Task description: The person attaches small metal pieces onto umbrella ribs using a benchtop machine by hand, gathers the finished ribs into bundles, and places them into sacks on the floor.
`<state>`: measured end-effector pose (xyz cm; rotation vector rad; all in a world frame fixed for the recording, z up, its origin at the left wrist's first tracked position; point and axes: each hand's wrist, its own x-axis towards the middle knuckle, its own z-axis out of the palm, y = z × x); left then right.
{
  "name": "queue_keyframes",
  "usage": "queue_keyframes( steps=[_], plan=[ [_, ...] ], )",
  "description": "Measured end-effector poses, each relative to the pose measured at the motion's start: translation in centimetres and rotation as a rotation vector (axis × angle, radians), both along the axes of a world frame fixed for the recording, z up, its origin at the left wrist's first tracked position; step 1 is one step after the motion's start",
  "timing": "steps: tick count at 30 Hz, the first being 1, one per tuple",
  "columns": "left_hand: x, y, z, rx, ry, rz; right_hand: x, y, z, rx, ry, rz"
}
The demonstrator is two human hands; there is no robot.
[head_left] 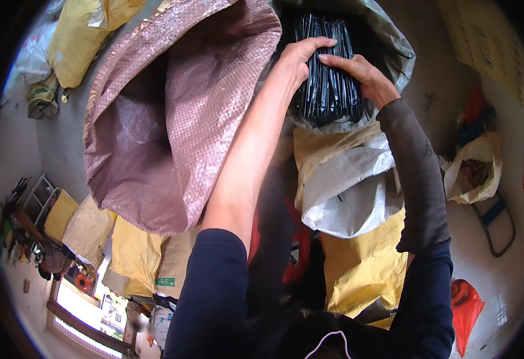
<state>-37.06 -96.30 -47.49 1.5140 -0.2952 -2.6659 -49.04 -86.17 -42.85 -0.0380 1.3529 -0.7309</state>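
A thick bundle of thin, glossy black rods (pixel 327 96) lies lengthwise at the mouth of an open greyish woven sack (pixel 400 45); their exact kind cannot be made out. My left hand (pixel 301 57) grips the bundle's left side, thumb laid across the top. On the opposite side, my right hand (pixel 366 75) clasps it with the thumb pointing inward. The fingers of both hands are mostly hidden behind the rods. A large mauve woven sack (pixel 214 102) gapes open to the left, beside my left forearm. A dark sleeve cover wraps my right forearm.
Below the bundle, a white sack (pixel 351 206) and a yellow sack (pixel 363 257) hang close to my body. More yellow sacks (pixel 136 251) stand at lower left. On the right are an open pale sack (pixel 489 164), a metal-framed object (pixel 504 233) and a red bag (pixel 466 308).
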Motion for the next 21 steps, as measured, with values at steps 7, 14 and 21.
queue_keyframes(
  steps=[7, 14, 21],
  plan=[
    [2.1, -4.8, -4.2, -0.846, -0.546, -0.445, 4.5, -5.7, -7.1, -0.117, 0.418, 0.031],
    [6.6, 2.6, 7.3, -1.677, -0.406, -0.283, 3.7, -5.7, -8.5, 0.136, 1.143, 0.427],
    [9.8, 0.9, 4.9, -1.522, -0.525, -0.615, 6.7, -8.7, -12.6, -0.082, 1.638, 0.551]
  ],
)
